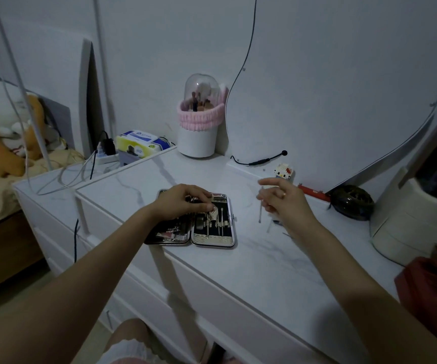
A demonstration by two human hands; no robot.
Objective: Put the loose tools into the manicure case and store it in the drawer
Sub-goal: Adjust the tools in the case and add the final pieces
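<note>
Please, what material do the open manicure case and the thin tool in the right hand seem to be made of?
Manicure case: probably metal, or plated plastic; its rim and gold-toned panel shine, and the lining looks dark and matte, perhaps fabric.
Thin tool held by the right hand: likely polished metal, being slim, pale and silvery, though blurred.
</note>
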